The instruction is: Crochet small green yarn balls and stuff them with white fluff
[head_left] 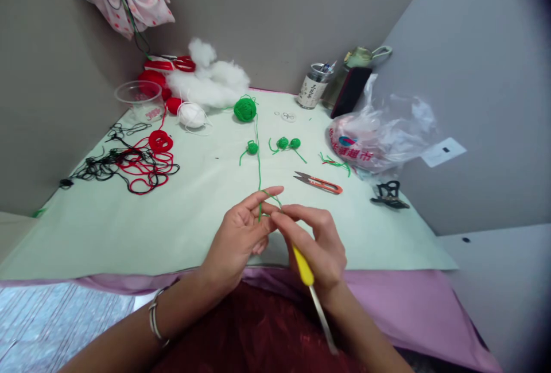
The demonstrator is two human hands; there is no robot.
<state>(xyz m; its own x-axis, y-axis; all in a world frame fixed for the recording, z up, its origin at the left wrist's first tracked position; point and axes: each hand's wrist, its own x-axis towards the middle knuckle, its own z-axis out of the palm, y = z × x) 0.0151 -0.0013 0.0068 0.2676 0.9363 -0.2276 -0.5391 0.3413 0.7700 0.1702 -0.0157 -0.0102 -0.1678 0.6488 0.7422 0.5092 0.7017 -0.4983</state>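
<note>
My left hand has green yarn running over its raised index finger, with the thumb and other fingers curled toward the work. My right hand grips a crochet hook with a yellow handle, its metal end pointing down toward my lap. Both hands meet at the fingertips, where the hook's tip and the yarn come together; the stitches there are too small to make out. The strand leads back to a green yarn ball. Beyond the hands lie small green crocheted balls with loose tails.
Orange thread snips lie right of centre, near a black hair claw and a plastic bag. Tangled black and red yarn spreads at left, by a clear cup, white stuffing and a pen jar.
</note>
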